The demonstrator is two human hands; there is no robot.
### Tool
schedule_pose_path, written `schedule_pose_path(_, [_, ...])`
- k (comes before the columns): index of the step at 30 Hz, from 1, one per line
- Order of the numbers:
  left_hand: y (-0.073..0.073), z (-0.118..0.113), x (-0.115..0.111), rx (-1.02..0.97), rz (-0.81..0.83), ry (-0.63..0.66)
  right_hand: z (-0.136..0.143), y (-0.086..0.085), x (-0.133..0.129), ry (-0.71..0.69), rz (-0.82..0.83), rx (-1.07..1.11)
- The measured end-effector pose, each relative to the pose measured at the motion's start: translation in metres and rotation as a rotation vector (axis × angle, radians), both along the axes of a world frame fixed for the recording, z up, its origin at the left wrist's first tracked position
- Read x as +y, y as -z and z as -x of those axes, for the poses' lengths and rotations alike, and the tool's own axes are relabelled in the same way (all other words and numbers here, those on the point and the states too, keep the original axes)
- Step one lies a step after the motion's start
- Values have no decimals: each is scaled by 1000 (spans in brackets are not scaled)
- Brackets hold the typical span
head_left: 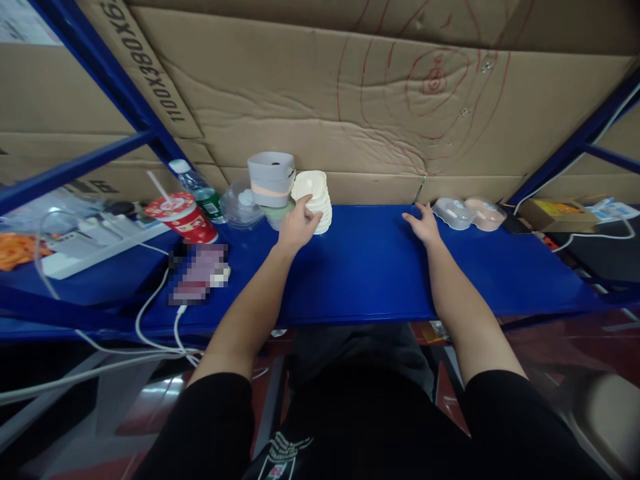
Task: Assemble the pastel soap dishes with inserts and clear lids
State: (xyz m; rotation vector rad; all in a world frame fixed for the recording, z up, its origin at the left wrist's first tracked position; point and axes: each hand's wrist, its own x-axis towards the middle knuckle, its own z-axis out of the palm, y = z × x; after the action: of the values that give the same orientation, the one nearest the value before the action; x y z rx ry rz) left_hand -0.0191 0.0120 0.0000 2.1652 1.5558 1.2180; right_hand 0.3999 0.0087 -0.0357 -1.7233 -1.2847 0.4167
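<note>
My left hand point(299, 227) is at the front left of a stack of cream-coloured, rounded-square plastic pieces point(321, 200). Its thumb and forefinger are apart and rest against the stack, with no single piece visibly gripped between them; the other fingers are partly hidden. Behind that hand, a grey rounded container with a pale band point(270, 180) sits on a greenish base point(275, 217). My right hand point(424, 225) hovers over or touches the blue shelf point(370, 267), fingers spread and holding nothing. Just right of it lie a clear-grey domed case point(454, 212) and a peach domed case point(485, 212).
On the left stand a red paper cup with a straw point(187, 217), a water bottle point(203, 193) and clear round lids point(240, 207). A white power strip point(100, 250) and cables lie beyond. Cardboard point(300, 87) walls the back. At right sits a small open box point(557, 217).
</note>
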Motion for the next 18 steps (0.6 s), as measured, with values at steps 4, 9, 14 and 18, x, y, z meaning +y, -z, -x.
schedule_pose_path(4, [-4,0,4,-96,-57,19,16,-3,-3,-72,39,-92])
schedule_pose_path(9, [-13,2,0,-94,-42,24,35,-5,-9,-184,-9,-169])
schedule_pose_path(14, [-23,-2,-19,-77,-2,157,55,-12,-16,-284,-119,-87])
schedule_pose_path(18, [-29,-9,-41,24,58,321,71,-20,-24,-432,-18,166])
